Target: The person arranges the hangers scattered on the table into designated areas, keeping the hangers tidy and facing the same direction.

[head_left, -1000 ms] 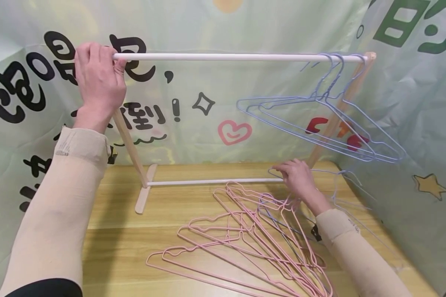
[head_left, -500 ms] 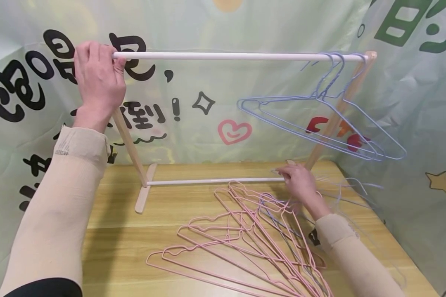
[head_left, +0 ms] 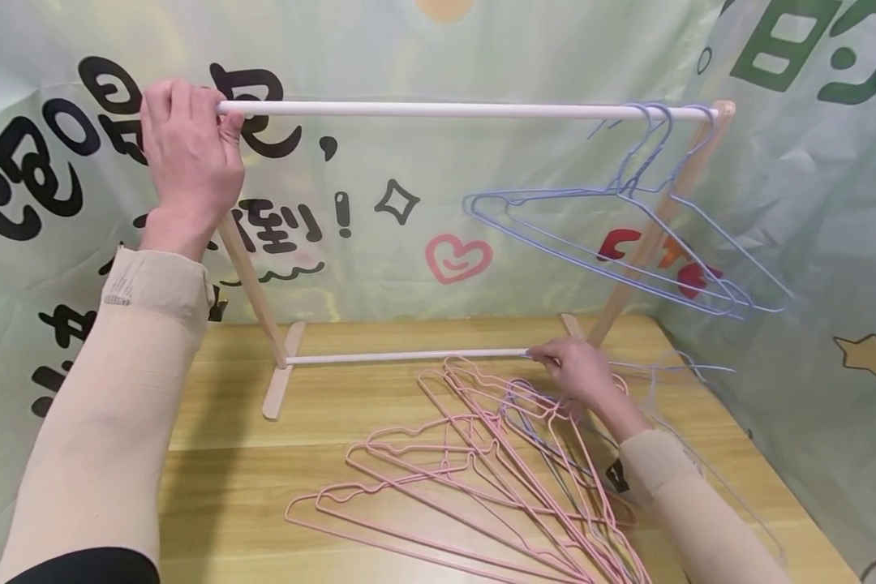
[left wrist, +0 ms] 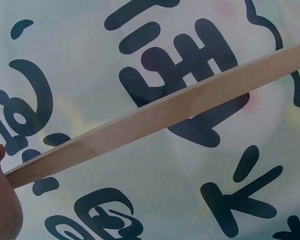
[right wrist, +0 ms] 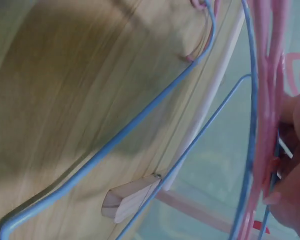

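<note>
My left hand (head_left: 193,158) grips the top left corner of a small garment rack, where the white top rail (head_left: 423,109) meets the wooden post (head_left: 251,284). Low at the right, my right hand (head_left: 580,373) pinches a blue wire hanger (head_left: 675,367). Its thin wire sticks out on both sides of the hand, and the fingers hide part of it. Just below lies a pile of pink hangers (head_left: 474,478), with a blue one among them. In the right wrist view, blue wire and pink hangers (right wrist: 267,100) pass close to the right fingers (right wrist: 295,165).
Several blue hangers (head_left: 628,195) hang at the right end of the top rail. The rack's lower white bar (head_left: 409,355) runs just above the wooden tabletop (head_left: 219,454). A printed fabric backdrop (head_left: 380,268) stands behind and at both sides.
My right hand has dropped slightly, and the blue hanger in it has shifted. One of the hanging blue hangers has swung a little. My left hand keeps its hold on the rack.
</note>
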`<action>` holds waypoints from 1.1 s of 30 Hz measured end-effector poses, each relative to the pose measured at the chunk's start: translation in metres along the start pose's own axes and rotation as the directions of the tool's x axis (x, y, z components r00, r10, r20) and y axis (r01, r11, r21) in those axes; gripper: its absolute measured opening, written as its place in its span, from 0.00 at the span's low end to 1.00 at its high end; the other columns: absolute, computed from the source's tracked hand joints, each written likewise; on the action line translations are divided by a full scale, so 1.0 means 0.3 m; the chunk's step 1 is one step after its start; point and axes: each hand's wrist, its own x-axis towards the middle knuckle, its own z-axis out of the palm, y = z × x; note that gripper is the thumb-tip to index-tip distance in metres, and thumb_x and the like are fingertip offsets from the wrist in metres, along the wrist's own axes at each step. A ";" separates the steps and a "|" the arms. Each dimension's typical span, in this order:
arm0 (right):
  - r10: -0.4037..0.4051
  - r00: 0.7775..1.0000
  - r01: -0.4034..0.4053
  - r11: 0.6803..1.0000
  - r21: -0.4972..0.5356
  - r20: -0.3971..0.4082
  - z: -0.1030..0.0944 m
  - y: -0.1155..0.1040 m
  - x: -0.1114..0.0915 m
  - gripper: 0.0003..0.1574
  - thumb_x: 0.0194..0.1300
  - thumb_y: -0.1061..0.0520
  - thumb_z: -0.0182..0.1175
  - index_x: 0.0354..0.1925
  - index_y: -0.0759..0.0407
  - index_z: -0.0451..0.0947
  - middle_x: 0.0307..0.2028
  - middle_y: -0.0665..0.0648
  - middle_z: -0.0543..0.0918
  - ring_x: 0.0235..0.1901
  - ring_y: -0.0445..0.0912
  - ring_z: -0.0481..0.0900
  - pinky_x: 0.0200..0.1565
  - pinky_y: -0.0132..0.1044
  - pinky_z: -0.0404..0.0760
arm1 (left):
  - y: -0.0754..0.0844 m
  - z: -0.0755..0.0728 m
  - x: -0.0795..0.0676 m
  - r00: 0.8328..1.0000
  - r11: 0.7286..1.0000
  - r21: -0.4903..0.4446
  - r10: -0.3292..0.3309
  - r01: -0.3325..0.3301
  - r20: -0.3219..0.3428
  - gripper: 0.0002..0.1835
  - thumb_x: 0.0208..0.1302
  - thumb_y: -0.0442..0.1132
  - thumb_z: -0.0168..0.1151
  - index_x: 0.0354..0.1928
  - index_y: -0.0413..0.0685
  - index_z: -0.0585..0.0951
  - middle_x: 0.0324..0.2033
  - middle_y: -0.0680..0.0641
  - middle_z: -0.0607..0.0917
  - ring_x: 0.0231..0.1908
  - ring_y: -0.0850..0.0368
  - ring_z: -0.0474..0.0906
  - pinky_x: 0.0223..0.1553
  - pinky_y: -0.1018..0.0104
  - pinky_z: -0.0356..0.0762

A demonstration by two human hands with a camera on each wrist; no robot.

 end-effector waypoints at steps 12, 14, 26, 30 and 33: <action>-0.124 0.991 0.117 0.986 0.116 0.054 -0.022 -0.022 -0.079 0.06 0.69 0.50 0.69 0.38 0.48 0.92 0.33 0.45 0.90 0.34 0.44 0.85 0.42 0.47 0.80 | 0.004 0.008 0.006 1.000 1.000 -0.009 -0.018 0.018 0.007 0.28 0.81 0.58 0.42 0.51 0.35 0.72 0.44 0.36 0.69 0.58 0.36 0.59 0.69 0.48 0.54; -0.120 0.992 0.115 0.989 0.094 0.049 -0.031 -0.018 -0.099 0.10 0.66 0.45 0.72 0.29 0.43 0.90 0.26 0.37 0.86 0.30 0.41 0.80 0.44 0.46 0.73 | 0.004 0.010 0.007 1.000 1.000 -0.014 -0.020 0.020 0.008 0.28 0.82 0.57 0.42 0.51 0.35 0.72 0.44 0.36 0.69 0.58 0.36 0.60 0.69 0.48 0.54; -0.212 0.977 0.214 0.971 -0.107 0.029 -0.046 0.028 -0.216 0.32 0.61 0.37 0.73 0.12 0.37 0.65 0.23 0.37 0.68 0.36 0.47 0.78 0.56 0.68 0.59 | -0.004 0.011 0.007 0.999 0.999 -0.024 -0.026 0.027 0.025 0.30 0.81 0.59 0.42 0.51 0.34 0.73 0.44 0.35 0.69 0.59 0.36 0.59 0.69 0.49 0.53; -0.197 0.978 0.202 0.977 -0.072 0.070 -0.035 0.040 -0.260 0.30 0.65 0.43 0.71 0.13 0.36 0.68 0.24 0.37 0.67 0.27 0.38 0.69 0.56 0.68 0.59 | -0.007 0.017 0.008 0.999 0.999 -0.025 -0.025 0.025 0.025 0.30 0.81 0.59 0.42 0.51 0.34 0.73 0.45 0.35 0.69 0.59 0.36 0.59 0.69 0.48 0.53; -0.160 0.982 0.163 0.986 -0.028 0.100 -0.022 0.048 -0.292 0.27 0.67 0.45 0.70 0.14 0.35 0.70 0.25 0.37 0.68 0.27 0.35 0.66 0.53 0.64 0.59 | -0.007 0.016 0.008 0.999 0.999 -0.023 -0.024 0.025 0.029 0.30 0.81 0.59 0.41 0.52 0.34 0.73 0.45 0.35 0.69 0.59 0.36 0.59 0.69 0.48 0.53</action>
